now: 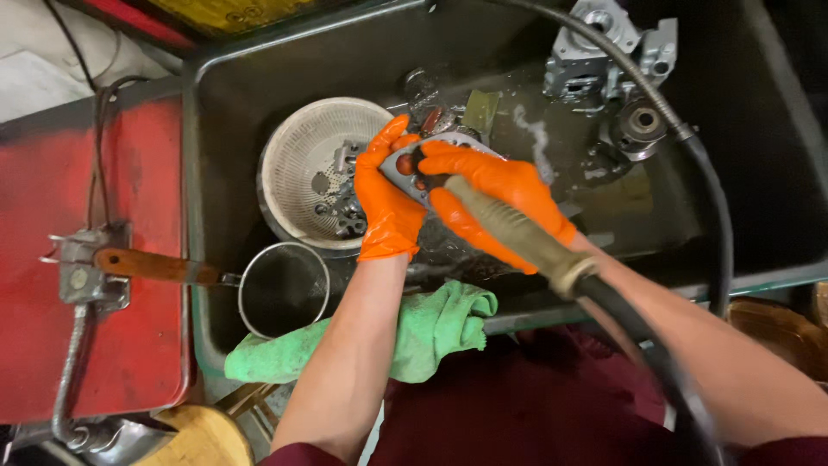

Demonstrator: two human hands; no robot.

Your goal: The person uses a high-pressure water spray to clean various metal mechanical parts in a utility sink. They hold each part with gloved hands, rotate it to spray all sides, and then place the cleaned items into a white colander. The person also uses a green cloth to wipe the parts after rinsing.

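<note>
Both my hands wear orange gloves over a dark wash sink (259, 78). My left hand (386, 194) grips a flat grey metal plate (398, 162) by its left edge. My right hand (496, 194) holds a ribbed beige brush handle (517, 233) whose tip presses on the plate. A black hose (638, 336) runs from the handle back past my right arm. The plate's far side is hidden behind my fingers.
A white perforated basket (297, 147) with several small metal parts sits left in the sink. A round metal strainer (283, 289) with an orange handle lies on the rim, beside a green rag (431, 328). Grey machined castings (604, 60) stand at the back right. A red panel (129, 259) flanks the sink.
</note>
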